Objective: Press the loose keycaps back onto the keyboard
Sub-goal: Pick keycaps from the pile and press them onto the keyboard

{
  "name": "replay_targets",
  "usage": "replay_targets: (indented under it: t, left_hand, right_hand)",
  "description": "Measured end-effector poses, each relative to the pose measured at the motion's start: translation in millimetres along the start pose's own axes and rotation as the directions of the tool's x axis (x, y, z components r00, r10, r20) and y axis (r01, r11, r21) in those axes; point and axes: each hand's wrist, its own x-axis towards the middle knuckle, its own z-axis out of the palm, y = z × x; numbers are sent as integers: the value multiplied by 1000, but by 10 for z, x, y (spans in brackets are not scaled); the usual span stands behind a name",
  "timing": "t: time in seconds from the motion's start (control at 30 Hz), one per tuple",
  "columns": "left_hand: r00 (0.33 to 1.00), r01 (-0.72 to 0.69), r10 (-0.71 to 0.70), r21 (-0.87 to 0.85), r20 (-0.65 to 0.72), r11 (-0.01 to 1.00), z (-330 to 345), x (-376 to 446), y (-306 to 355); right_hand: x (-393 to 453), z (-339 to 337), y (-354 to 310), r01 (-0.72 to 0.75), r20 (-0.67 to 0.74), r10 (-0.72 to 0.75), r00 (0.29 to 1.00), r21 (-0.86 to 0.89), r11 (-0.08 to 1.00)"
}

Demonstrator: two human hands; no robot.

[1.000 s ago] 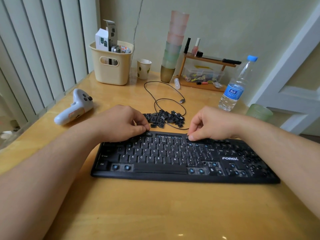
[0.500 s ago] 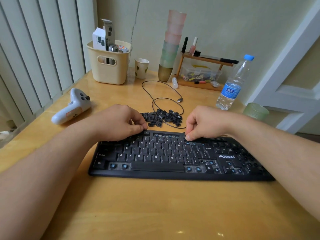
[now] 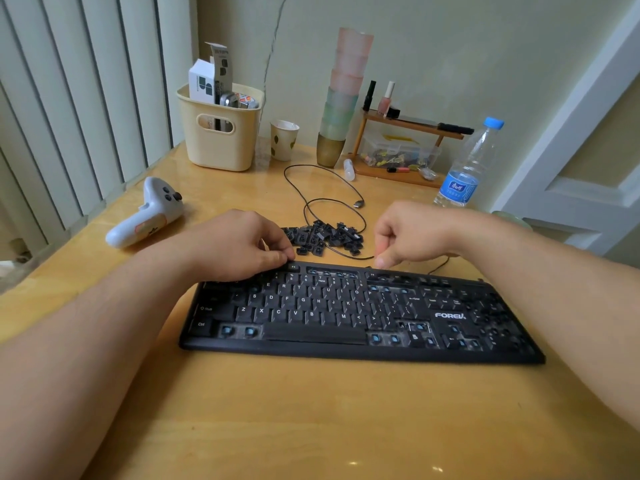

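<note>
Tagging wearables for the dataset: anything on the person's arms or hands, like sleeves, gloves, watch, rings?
Nothing visible. Both forearms are bare from the frame edge to the wrist: no sleeves, gloves, watch or bands. The left hand and right hand show no rings, tape or markers on the parts in view, though the fingertips are partly tucked under and the right hand is slightly motion-blurred. No cables or sensors attached.

Soft, even daylight — wide-angle bending at edges, right hand blurred.
</note>
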Motion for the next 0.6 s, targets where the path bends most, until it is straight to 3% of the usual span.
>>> replay_targets:
  t: [0.07,0.17,0.33,0.6]
  left_hand:
    - [1000,-4,4,2,2,1000,-2,2,3]
    - [1000,-6,6,2,2,1000,0,14,7]
    - [1000,3,-4,3,5,1000,3,20,-4]
    - [991,96,-94,14,-97,995,-26,72,-161]
  right_hand:
    - [1,-23,112,-19,-61,27,998,132,991]
    - [31,43,167,-34,-70,48,996,190,981]
    - [83,146,114,-37,-28,39,999,45,998]
    - [356,301,-238,112,-301,-55,952,176,978]
